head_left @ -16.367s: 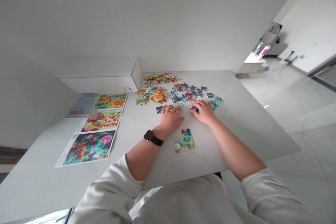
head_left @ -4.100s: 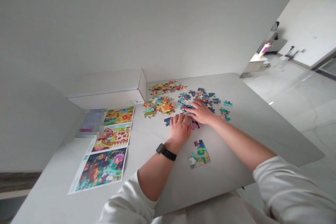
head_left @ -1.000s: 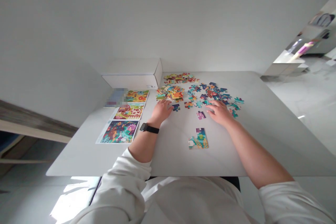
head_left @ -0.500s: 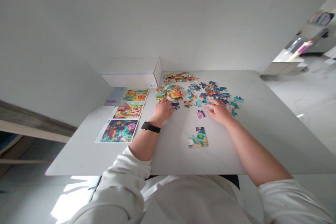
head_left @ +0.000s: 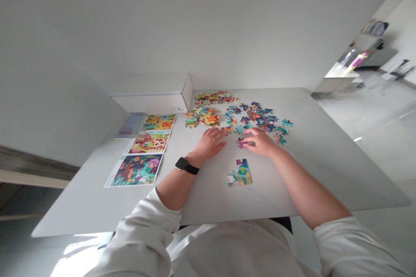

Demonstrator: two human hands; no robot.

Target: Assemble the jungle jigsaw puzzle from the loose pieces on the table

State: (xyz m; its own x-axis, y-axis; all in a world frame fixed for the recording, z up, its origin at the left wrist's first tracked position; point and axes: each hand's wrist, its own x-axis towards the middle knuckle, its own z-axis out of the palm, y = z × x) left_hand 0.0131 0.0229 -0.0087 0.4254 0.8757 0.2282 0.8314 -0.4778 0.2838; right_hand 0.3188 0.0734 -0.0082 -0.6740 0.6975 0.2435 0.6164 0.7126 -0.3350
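Note:
My left hand (head_left: 210, 143), with a black watch on its wrist, lies palm down on the table, fingers stretched out. Its fingertips are beside an orange puzzle piece (head_left: 228, 130). My right hand (head_left: 260, 142) has thumb and fingers closed on the edge of a purple puzzle piece (head_left: 239, 143), which appears to rest on the table. Nearer my body lies a small joined puzzle section (head_left: 239, 175) in teal, yellow and purple. Beyond my right hand spreads a loose heap of blue and teal puzzle pieces (head_left: 256, 113), partly covered by its fingers.
Two more piles, a yellow-orange one (head_left: 208, 117) and a red-green one (head_left: 217, 97), sit toward the wall. Picture sheets (head_left: 138, 169) lie on the left, partly blurred out at the back. A white box (head_left: 149, 101) stands behind them on the table (head_left: 195, 199).
My right hand has moved left and closed on the purple piece. My left hand has shifted right and nearer, and the dark blue piece beside it no longer shows. The camera view has shifted.

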